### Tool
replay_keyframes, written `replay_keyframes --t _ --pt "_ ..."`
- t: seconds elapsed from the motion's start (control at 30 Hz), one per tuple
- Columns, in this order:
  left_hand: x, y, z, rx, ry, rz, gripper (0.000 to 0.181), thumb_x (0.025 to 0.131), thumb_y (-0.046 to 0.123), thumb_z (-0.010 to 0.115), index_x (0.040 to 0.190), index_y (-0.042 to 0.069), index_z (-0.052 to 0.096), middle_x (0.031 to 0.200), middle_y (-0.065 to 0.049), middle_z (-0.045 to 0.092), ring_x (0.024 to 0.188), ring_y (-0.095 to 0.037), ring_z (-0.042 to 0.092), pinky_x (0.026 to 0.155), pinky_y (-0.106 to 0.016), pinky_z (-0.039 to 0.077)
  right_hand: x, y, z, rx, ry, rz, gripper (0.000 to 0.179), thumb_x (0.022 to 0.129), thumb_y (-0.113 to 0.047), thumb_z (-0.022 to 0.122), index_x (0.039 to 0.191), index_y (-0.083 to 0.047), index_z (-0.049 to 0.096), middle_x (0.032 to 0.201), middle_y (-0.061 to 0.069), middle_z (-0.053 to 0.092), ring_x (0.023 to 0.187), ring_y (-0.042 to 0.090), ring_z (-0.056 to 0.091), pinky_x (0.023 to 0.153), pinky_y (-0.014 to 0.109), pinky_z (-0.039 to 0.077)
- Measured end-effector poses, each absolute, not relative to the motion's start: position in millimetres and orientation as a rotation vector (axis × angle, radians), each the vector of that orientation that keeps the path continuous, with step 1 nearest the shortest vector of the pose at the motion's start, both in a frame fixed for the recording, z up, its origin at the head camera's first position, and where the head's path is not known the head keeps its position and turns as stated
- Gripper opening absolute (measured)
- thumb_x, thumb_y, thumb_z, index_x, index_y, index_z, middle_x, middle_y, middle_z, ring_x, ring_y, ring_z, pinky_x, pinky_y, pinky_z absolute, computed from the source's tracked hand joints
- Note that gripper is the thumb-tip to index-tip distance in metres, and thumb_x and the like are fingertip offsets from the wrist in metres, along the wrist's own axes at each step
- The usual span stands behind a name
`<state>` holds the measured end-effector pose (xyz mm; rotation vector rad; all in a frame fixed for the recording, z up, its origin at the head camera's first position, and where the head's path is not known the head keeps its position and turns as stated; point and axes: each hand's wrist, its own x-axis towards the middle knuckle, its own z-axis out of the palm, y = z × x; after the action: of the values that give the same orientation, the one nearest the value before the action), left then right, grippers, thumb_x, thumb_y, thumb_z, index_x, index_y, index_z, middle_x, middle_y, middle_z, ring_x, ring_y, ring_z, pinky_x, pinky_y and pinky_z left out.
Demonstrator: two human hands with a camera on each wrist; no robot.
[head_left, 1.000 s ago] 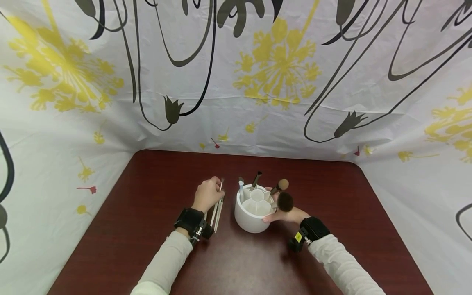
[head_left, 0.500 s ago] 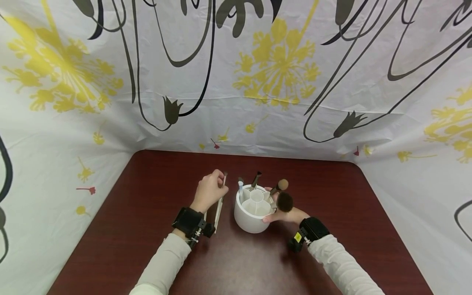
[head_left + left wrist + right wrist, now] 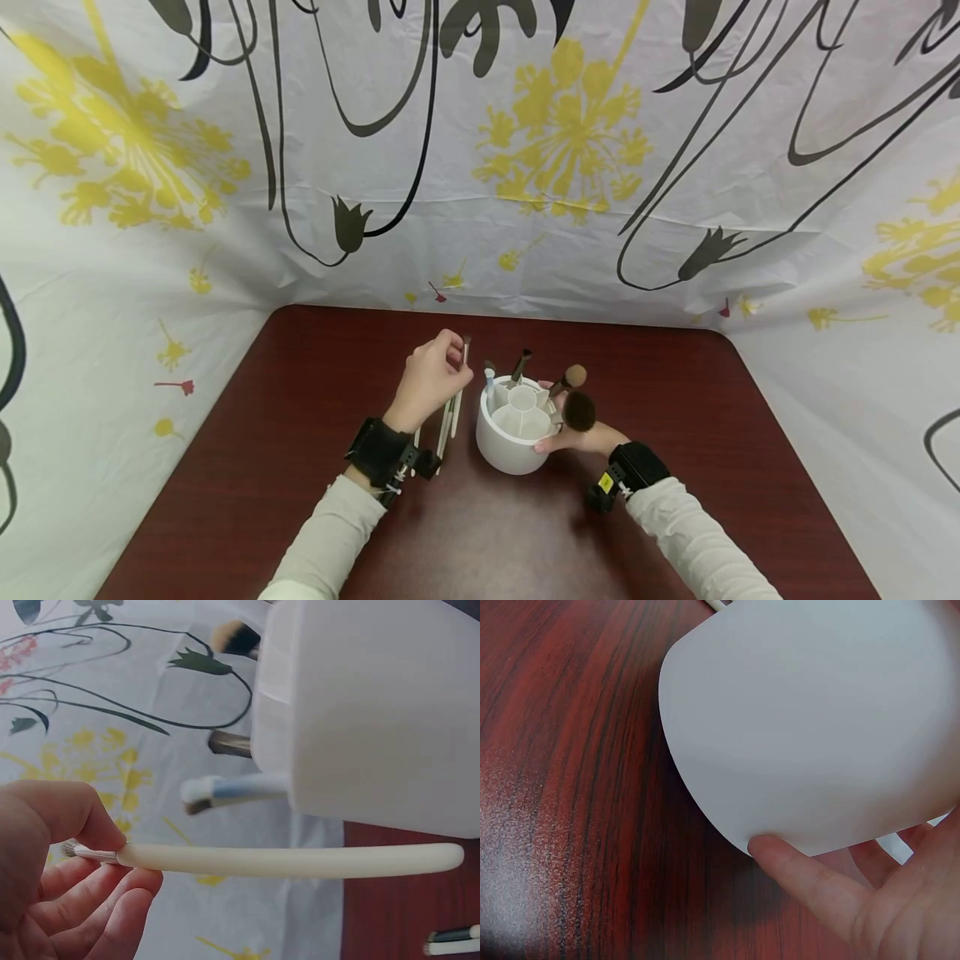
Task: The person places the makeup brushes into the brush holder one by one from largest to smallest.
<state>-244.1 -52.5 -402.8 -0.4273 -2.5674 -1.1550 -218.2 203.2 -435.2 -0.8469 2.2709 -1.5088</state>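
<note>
My left hand pinches a thin makeup brush near its bristle end, between thumb and fingers. The cream handle points away from the hand, just left of a white round brush holder. My right hand grips that holder's right side, with the thumb on the near wall and the fingers partly hidden behind it. Several brushes stand in the holder's compartments: a big dark fluffy brush, a tan-tipped brush, a dark brush and a white-blue brush.
More slim brushes lie on the dark red table, below and beside the left hand. Patterned white cloth hangs behind the table and at both sides.
The left hand has lifted the thin brush from beside the others and moved it right and away, toward the holder. The right hand and holder stay in place.
</note>
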Motion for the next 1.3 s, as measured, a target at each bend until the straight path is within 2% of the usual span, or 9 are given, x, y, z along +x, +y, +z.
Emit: replay_keyframes --t 0.23,0.37,0.6,0.87,1.1,1.3 --pt "-238.0 -47.3 -389.4 -0.462 -2.525 -1.183 0.025 0.072 0.009 0.067 0.094 0.009 0.055 0.08 -0.004 0.061 0.061 -0.01 0.061 0.058 -0.023 0.05 -218.6 203.7 -437.9 -0.896 2.268 -1.518 0.092 0.066 -0.004 0.077 0.128 0.023 0.014 0.118 0.038 0.046 0.111 0.009 0.045 0.098 0.043 0.029" --pt "-236.2 -43.8 -384.3 -0.463 -2.52 -1.185 0.025 0.072 0.009 0.067 0.095 0.009 0.055 0.08 -0.003 0.061 0.062 -0.01 0.061 0.058 -0.023 0.05 -218.1 203.2 -437.6 -0.913 2.29 -1.509 0.091 0.066 -0.006 0.077 0.127 0.024 0.016 0.117 0.038 0.047 0.111 0.01 0.045 0.098 0.048 0.028" --pt "-231.0 -39.6 -374.1 -0.505 -2.449 -1.193 0.025 0.073 0.007 0.066 0.095 0.008 0.054 0.081 -0.003 0.061 0.063 -0.01 0.062 0.058 -0.022 0.05 -217.4 202.7 -435.5 -0.936 2.302 -1.501 0.089 0.066 -0.003 0.076 0.126 0.024 0.017 0.115 0.038 0.047 0.109 0.01 0.046 0.096 0.047 0.031" --pt "-231.4 -33.2 -372.9 -0.535 -2.327 -1.267 0.026 0.073 0.006 0.066 0.095 0.008 0.052 0.085 -0.004 0.06 0.067 -0.01 0.063 0.061 -0.021 0.051 -216.8 202.4 -434.8 -0.915 2.301 -1.488 0.087 0.064 0.005 0.074 0.127 0.024 0.017 0.118 0.036 0.046 0.112 0.018 0.045 0.097 0.051 0.028" --pt "-235.1 -29.6 -383.5 -0.529 -2.318 -1.287 0.025 0.073 0.005 0.066 0.093 0.008 0.05 0.084 -0.005 0.06 0.067 -0.011 0.064 0.06 -0.021 0.051 -217.0 202.7 -435.5 -0.848 2.283 -1.488 0.09 0.064 0.002 0.075 0.128 0.022 0.015 0.121 0.036 0.045 0.114 0.023 0.042 0.097 0.059 0.022" --pt "-237.1 -28.4 -392.0 -0.514 -2.325 -1.295 0.025 0.073 0.005 0.066 0.093 0.008 0.05 0.083 -0.005 0.061 0.067 -0.012 0.065 0.06 -0.021 0.051 -218.4 203.0 -436.1 -0.857 2.285 -1.489 0.088 0.063 0.006 0.073 0.128 0.022 0.016 0.121 0.035 0.046 0.113 0.02 0.044 0.097 0.054 0.025"
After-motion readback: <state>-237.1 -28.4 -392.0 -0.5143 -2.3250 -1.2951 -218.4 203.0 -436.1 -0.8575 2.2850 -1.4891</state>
